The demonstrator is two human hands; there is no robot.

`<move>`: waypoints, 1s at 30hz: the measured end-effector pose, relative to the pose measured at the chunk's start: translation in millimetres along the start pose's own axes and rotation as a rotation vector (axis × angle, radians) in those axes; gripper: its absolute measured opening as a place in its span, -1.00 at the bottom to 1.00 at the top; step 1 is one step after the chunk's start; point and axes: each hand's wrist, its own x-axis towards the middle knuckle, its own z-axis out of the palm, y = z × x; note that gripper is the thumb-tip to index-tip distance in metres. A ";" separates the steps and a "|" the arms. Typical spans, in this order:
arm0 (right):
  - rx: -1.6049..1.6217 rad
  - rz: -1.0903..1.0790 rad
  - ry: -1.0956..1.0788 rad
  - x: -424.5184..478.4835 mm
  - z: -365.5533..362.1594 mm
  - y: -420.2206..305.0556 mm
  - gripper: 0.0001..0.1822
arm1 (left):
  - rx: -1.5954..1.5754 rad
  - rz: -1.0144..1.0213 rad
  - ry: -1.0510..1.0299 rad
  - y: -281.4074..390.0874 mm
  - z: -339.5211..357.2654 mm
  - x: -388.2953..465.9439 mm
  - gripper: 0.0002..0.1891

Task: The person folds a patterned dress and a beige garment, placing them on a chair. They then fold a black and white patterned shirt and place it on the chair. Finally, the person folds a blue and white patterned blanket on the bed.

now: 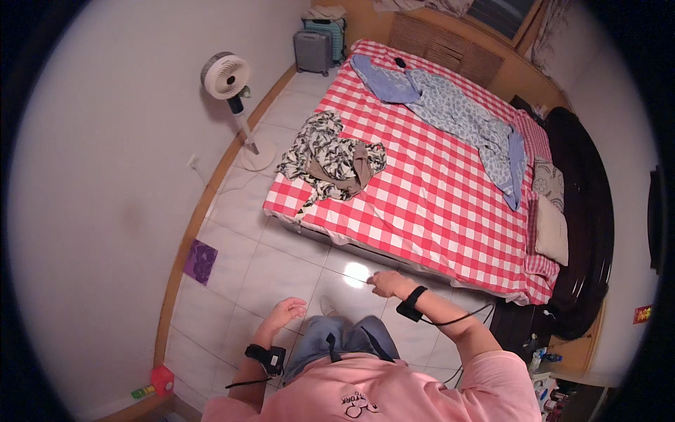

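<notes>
My left hand [286, 312] hangs over the tiled floor with its fingers slightly bent and apart, holding nothing. My right hand [388, 284] is near the bed's lower edge, above the floor; its fingers are curled, and whether anything is in them cannot be told. Both wrists wear black strapped devices with cables. Ahead is a bed with a red-and-white checked sheet [422, 211]. A crumpled black, white and green patterned garment [321, 138] with brown fabric [360, 168] lies at its left corner. A blue patterned garment [453, 108] is spread across its far side.
A white pedestal fan [227, 76] stands by the left wall, its cord on the floor. Suitcases [312, 51] stand in the far corner. A purple mat [201, 261] lies by the skirting. Pillows [551, 229] rest near the dark headboard [585, 211]. Bottles [537, 358] stand at lower right.
</notes>
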 end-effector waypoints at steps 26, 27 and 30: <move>-0.005 0.178 0.270 320.7 -120.7 241.1 -0.59 | 0.160 0.117 -0.186 83.8 -86.1 378.4 -0.73; 0.015 0.187 0.246 303.0 -112.9 255.9 -0.59 | 0.214 0.139 -0.206 92.2 -89.9 407.4 -0.73; 0.294 0.359 0.318 230.1 -89.4 287.9 -0.72 | 0.526 0.225 -0.107 164.3 -89.5 481.0 -0.75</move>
